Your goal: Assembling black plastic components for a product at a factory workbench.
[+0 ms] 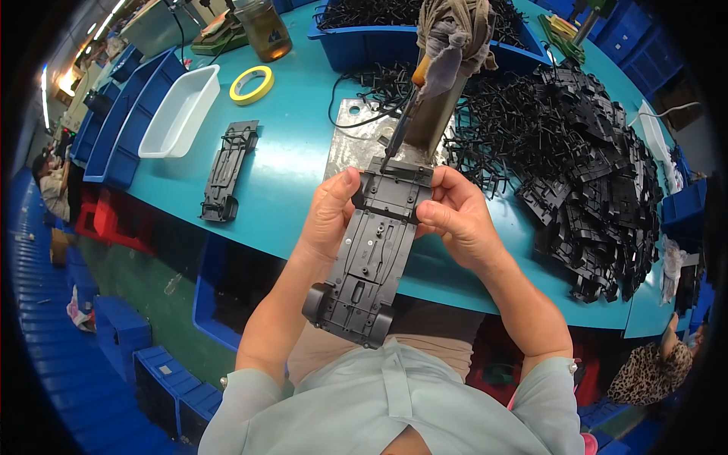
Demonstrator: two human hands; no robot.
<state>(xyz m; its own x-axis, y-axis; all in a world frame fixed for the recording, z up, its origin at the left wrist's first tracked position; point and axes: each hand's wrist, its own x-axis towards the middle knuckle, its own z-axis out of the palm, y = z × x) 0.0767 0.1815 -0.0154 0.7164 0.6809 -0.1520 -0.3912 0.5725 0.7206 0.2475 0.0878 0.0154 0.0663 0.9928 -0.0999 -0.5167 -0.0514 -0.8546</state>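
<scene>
Both hands hold a long black plastic toy-car chassis [370, 246] in front of me, its wheel-arch end toward my body. My left hand [327, 216] is closed on its left edge near the far end, thumb on top. On the opposite edge, my right hand [461, 220] pinches it between thumb and fingers. A thin dark rod of a cloth-wrapped upright tool [400, 129] comes down to the chassis's far end; whether it touches, I cannot tell. A metal plate [353, 140] lies beneath the tool. Another black chassis [230, 171] rests on the table to the left.
At right, black chassis parts [599, 205] are heaped beside a tangle of small black pieces [504, 125]. A blue bin [364, 49] stands behind. Leftward are yellow tape [252, 85], a white tray [180, 114] and a jar of amber liquid [263, 30] on the teal table [292, 163].
</scene>
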